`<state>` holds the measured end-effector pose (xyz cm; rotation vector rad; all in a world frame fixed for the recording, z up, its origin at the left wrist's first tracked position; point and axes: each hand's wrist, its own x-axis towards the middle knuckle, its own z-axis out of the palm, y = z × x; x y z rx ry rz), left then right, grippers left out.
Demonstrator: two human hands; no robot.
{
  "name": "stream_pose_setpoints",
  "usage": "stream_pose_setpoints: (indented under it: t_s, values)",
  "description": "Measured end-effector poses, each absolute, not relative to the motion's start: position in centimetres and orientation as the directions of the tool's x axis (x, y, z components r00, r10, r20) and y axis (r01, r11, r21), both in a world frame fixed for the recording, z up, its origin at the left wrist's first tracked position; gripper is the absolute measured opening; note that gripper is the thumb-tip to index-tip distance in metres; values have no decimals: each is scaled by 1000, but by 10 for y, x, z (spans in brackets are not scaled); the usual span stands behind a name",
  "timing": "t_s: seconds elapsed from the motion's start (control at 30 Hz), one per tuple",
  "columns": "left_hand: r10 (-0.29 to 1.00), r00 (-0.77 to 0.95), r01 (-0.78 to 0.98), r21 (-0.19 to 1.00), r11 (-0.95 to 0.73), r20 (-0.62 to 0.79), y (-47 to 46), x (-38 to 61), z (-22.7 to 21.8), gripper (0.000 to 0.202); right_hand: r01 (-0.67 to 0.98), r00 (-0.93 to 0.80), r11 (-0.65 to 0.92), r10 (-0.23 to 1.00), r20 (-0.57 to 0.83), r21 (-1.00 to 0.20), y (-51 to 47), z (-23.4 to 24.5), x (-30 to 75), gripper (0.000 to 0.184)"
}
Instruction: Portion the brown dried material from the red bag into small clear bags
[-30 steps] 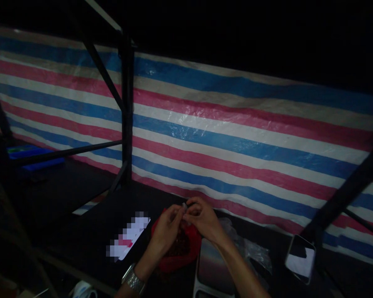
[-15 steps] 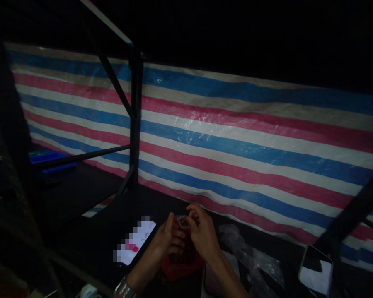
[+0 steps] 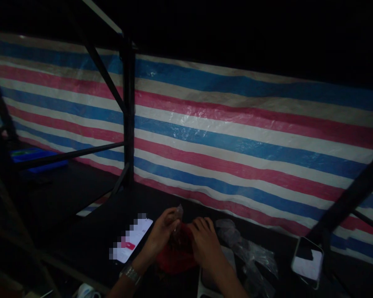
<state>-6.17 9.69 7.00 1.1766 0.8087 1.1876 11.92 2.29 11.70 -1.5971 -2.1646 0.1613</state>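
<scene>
Between the thumb and fingers of my left hand a small clear plastic bag is pinched, its tip sticking up. A red bag lies below on the dark tabletop, with dark contents too dim to name. My right hand is at the right side of this red bag, fingers bent and closed over its edge; the fingertips are lost in shadow. Under my right forearm sits a pale-rimmed, dark flat object, partly covered. Crumpled clear plastic bags lie just right of my right hand.
A lit phone rests left of my left wrist. Another phone-like slab is at the right. Black metal posts and bars frame the table before a striped plastic sheet. A blue tray stands far left.
Both hands were together on the small clear bag. My right hand has let go and moved down to the red bag, while my left hand keeps the small bag. The view has shifted slightly.
</scene>
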Motion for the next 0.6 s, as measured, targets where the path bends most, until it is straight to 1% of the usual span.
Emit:
stream_pose_setpoints:
  t_s: [0.07, 0.17, 0.23, 0.3, 0.4, 0.5, 0.6]
  values:
    - [957, 255, -254, 964, -73, 140, 94, -60, 68, 34, 912, -190, 262, 951, 244, -315, 23, 117, 123, 48]
    - [944, 281, -265, 960, -94, 170, 88, -58, 68, 46, 937, -108, 170, 972, 209, -305, 28, 117, 128, 48]
    - [940, 290, -277, 956, -98, 180, 84, -55, 68, 53, 935, -67, 132, 977, 203, -328, 34, 118, 131, 49]
    - [937, 292, -288, 952, -104, 191, 82, -53, 67, 53, 922, -34, 114, 976, 214, -371, 41, 119, 133, 49]
    - [930, 298, -296, 947, -123, 214, 80, -50, 65, 52, 891, 3, 108, 970, 245, -441, 49, 122, 135, 46]
    - [927, 293, -288, 946, -148, 235, 80, -49, 60, 52, 864, 24, 123, 959, 284, -488, 50, 127, 133, 41]
    - [926, 279, -270, 946, -178, 254, 81, -48, 55, 49, 839, -34, 211, 940, 339, -502, 42, 134, 129, 39]
